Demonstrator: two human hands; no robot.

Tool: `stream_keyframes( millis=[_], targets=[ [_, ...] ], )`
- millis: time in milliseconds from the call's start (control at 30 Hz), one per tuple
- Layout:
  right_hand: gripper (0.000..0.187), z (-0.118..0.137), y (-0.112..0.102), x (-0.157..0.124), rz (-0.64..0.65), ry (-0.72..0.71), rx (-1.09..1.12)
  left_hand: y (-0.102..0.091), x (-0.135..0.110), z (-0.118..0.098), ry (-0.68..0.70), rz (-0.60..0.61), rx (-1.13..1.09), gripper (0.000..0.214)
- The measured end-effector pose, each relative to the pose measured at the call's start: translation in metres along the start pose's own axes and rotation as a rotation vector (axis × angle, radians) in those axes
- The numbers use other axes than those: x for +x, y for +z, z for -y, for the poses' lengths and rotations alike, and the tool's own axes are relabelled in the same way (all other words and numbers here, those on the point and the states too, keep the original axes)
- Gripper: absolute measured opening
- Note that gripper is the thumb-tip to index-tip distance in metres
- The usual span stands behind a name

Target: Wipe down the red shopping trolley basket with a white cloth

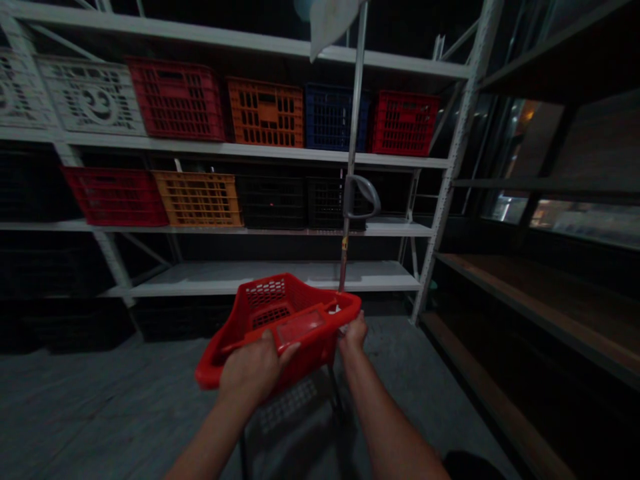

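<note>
A red plastic basket (280, 313) sits tilted in front of me at about waist height, its open top facing up and away. My left hand (255, 367) is wrapped over its near rim, fingers curled onto the edge. At the basket's right corner my right hand (354, 333) is closed, next to the foot of a thin metal pole (353, 153) that rises up past a grey handle (363, 197). Whether the right hand grips the basket rim or the pole is unclear. A dark frame shows beneath the basket.
White metal shelving (260, 153) runs across the back, holding white, red, orange, blue and black crates (265, 113). The lowest shelf board (260, 277) is bare. Darker wooden racking (550, 307) lines the right side. The floor (100, 400) is grey concrete.
</note>
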State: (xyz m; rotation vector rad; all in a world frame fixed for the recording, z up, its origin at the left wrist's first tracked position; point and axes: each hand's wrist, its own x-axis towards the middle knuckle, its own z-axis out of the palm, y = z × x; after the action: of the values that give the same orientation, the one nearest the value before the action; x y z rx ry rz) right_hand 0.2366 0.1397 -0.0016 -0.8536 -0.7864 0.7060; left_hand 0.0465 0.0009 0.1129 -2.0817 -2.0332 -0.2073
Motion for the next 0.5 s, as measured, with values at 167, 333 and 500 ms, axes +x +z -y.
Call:
stream_keyframes(
  millis=[167,333,500],
  targets=[
    [0.045,0.039,-0.047,-0.010,-0.378,-0.116,-0.036,0.001,-0.001,0.010,0.011,-0.015,0.020,0.060],
    [0.037,0.100,-0.073,0.006,0.466,-0.518,-0.645,0.005,-0.001,0.018,0.028,-0.021,0.016,0.059],
    [0.040,0.125,-0.041,0.046,1.099,-0.725,-1.036,0.009,-0.002,0.019,0.040,-0.044,0.034,0.059]
  ],
)
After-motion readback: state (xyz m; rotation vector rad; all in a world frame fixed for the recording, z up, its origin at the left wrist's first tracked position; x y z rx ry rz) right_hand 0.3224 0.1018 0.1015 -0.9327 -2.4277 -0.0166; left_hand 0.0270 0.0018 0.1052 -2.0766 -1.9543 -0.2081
